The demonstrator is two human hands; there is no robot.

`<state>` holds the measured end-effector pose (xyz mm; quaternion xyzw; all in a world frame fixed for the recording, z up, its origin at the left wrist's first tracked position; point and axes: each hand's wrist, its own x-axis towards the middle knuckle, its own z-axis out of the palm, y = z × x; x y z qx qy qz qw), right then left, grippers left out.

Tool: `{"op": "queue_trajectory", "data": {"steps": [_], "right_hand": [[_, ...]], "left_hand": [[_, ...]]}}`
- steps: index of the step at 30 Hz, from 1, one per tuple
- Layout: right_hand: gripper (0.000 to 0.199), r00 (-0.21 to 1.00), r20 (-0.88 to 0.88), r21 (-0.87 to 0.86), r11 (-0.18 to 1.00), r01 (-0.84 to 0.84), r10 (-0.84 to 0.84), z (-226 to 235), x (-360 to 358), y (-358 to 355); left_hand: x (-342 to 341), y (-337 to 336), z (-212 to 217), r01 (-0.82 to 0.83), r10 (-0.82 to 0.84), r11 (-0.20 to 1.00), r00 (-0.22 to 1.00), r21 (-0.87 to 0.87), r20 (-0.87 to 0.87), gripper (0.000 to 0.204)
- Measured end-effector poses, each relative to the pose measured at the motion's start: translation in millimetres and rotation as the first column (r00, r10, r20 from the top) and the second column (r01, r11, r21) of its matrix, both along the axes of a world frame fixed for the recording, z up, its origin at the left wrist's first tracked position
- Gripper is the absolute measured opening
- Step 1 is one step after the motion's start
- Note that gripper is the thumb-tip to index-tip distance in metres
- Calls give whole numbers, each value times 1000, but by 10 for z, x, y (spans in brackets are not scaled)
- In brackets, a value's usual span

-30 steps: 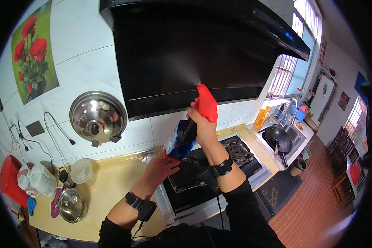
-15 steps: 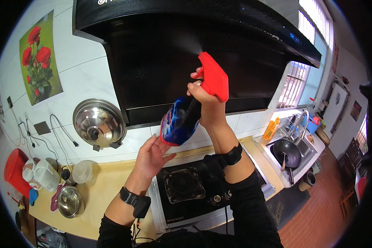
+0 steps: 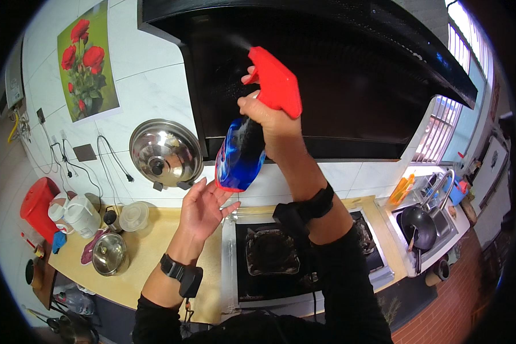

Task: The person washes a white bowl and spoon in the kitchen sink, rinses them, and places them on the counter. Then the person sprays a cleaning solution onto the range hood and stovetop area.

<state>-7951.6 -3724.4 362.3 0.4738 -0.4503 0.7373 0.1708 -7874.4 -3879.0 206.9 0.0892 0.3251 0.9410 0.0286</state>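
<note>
My right hand [image 3: 272, 123] grips the neck of a spray bottle [image 3: 239, 155], blue with a red trigger head, its fingers at the trigger. A fine mist leaves the nozzle toward the black range hood [image 3: 338, 97]. Wet-looking specks show on the hood's dark surface. Under the tilted bottle, my left hand [image 3: 205, 207] is held palm up with its fingers spread. Its fingertips are at the bottle's base; whether they bear its weight I cannot tell.
Below my arms lies a black gas stove [image 3: 252, 286] set in the yellowish counter [image 3: 166, 229]. A steel lid [image 3: 167, 152] hangs on the tiled wall. Left stand a lidded pot [image 3: 110, 255] and white kettles [image 3: 81, 218]. A wok [image 3: 417, 222] sits in the sink at right.
My right hand and the spray bottle have shifted left and up along the hood, still spraying. My left hand stays by the bottle's base. The whole view has swung somewhat to the left.
</note>
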Motion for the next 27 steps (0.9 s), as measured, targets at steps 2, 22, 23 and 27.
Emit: {"op": "queue_trajectory", "data": {"steps": [2,22,23,27], "right_hand": [[51,996,89,-64,998,15,-10,16,-21,-52],[26,943,296,-305,920,245,-153,-110,-682,2229],[25,943,306,-331,913,237,-134,-97,-766,2391],[30,950,279,-331,915,232,-140,-81,-1016,3095]], "left_hand": [[-3,-88,32,-6,5,1000,999,-8,-44,46],[-979,1770,195,246,-254,958,966,-147,-37,46],[-1053,1924,220,237,-250,960,965,-148,-75,45],[-1309,2646,235,202,-209,966,977,-160,-28,55]]}}
